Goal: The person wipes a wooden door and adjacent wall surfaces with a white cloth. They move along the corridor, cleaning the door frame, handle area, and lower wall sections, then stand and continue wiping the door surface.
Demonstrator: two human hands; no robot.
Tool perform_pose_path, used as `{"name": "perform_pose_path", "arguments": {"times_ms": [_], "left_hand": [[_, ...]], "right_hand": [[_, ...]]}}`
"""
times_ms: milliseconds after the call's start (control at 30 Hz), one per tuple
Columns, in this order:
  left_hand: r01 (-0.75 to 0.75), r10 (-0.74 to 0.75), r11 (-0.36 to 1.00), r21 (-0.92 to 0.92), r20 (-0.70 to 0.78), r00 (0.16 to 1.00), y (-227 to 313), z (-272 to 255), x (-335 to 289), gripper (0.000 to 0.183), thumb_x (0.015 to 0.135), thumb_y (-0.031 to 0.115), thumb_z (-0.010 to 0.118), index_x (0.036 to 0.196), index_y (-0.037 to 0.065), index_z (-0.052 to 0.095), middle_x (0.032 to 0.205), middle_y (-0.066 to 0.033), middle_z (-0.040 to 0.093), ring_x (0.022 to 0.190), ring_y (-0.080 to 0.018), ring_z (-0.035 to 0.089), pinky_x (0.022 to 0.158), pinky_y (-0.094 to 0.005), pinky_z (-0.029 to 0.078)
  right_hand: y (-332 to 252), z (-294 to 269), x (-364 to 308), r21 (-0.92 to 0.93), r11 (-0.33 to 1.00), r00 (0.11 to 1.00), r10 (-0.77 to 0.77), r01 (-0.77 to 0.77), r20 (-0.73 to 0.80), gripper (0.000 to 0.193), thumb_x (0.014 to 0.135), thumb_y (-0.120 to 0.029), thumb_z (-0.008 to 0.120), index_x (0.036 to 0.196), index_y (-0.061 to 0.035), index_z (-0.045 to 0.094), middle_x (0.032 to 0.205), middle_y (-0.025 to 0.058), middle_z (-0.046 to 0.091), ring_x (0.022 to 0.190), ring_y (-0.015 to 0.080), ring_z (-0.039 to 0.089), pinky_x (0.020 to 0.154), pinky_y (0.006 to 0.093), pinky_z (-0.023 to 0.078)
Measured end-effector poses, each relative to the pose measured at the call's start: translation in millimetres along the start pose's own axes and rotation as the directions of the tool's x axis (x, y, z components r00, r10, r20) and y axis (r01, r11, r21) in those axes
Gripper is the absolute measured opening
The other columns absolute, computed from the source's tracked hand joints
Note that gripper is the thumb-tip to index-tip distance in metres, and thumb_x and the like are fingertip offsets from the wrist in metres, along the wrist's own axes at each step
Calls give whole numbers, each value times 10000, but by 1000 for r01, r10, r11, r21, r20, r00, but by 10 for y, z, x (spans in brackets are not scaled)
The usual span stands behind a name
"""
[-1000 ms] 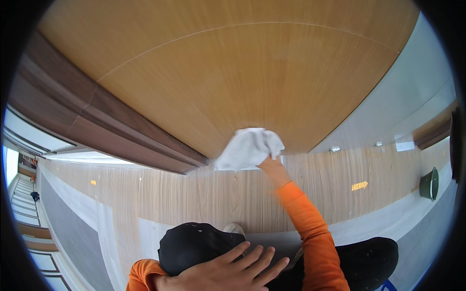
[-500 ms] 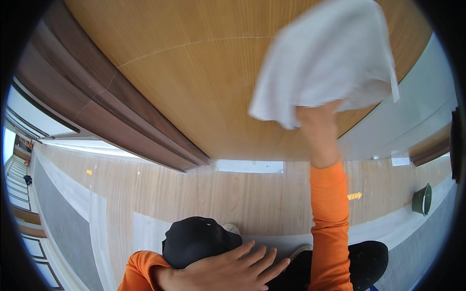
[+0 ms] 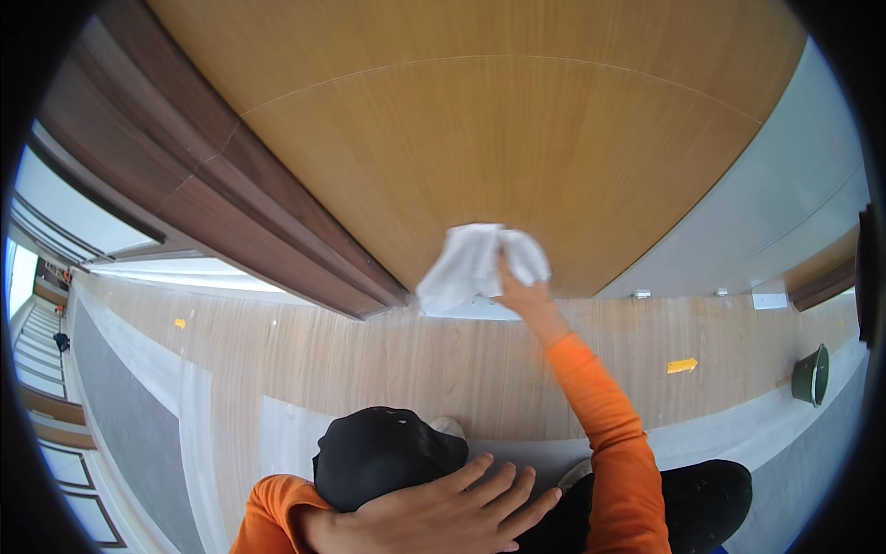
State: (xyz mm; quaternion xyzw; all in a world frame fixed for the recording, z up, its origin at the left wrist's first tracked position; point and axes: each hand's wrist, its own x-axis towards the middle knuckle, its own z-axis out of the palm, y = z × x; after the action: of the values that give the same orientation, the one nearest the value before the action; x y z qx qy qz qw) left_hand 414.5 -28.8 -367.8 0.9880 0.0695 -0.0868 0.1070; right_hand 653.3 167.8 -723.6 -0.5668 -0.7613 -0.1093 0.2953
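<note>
My right hand (image 3: pixel 526 294) grips a white cloth (image 3: pixel 464 270) low on the wood-grain panel (image 3: pixel 517 138), close to where the panel meets the floor. The cloth is bunched, blurred by motion, and overhangs part of a pale plate (image 3: pixel 489 309) at the panel's foot. My left hand (image 3: pixel 443 508) lies with fingers spread beside my black-clad left knee (image 3: pixel 388 457), holding nothing. Orange sleeves cover both forearms.
Dark brown moulding (image 3: pixel 268 203) borders the panel on the left, a grey-white panel (image 3: pixel 738 222) on the right. A dark green bucket (image 3: pixel 809 377) stands at the far right. Yellow arrow stickers (image 3: pixel 682 366) mark the wood-look floor (image 3: pixel 443 369).
My right hand has swept the cloth from the upper right of the panel down and left to its bottom edge. The left hand has stayed by the knee.
</note>
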Motion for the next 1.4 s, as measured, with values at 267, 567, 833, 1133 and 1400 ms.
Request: {"name": "perform_pose_path", "arguments": {"times_ms": [267,567,833,1133,1400], "left_hand": [[12,-12,1000,5,-84,996,-19,33,-111,589,1108,387,457,1616,88,440,1467,-122,609,1360,-280,565,1233,-444,358],[-1,-6,997,-74,-91,996,-168,84,2,616,1110,404,454,1630,75,417,1458,-136,609,1335,-285,564,1225,-449,363],[59,-58,998,25,-43,997,-130,53,-18,617,1111,434,459,1619,85,428,1454,-119,603,1333,-275,553,1241,-449,337],[81,-73,982,-173,51,996,-150,39,-59,601,1125,467,434,1632,144,432,1489,-110,612,1391,-276,563,1260,-467,342],[-9,9,994,-109,1,1000,-316,28,75,640,1105,518,480,1626,148,460,1464,-118,646,1369,-263,606,1238,-453,388]], "right_hand": [[701,-1423,874,-59,998,814,-16,-22,-580,675,927,-304,810,1497,-54,548,1397,123,661,1279,327,638,1075,464,492],[-1247,-1509,2351,331,875,788,-87,353,-610,396,1018,-263,662,1376,-97,678,1316,93,728,1146,297,706,976,414,539],[-1370,170,1107,758,652,976,-160,-8,148,328,1025,-147,588,1348,-138,646,1183,93,722,1069,308,713,839,379,577],[-507,411,-170,453,886,951,-56,-93,305,247,1004,-207,657,1229,-116,700,1082,123,737,1041,324,693,911,422,558],[125,-1003,364,-97,991,991,79,-90,-107,265,977,-299,731,1197,-151,738,1101,82,750,990,329,708,907,464,559]]}}
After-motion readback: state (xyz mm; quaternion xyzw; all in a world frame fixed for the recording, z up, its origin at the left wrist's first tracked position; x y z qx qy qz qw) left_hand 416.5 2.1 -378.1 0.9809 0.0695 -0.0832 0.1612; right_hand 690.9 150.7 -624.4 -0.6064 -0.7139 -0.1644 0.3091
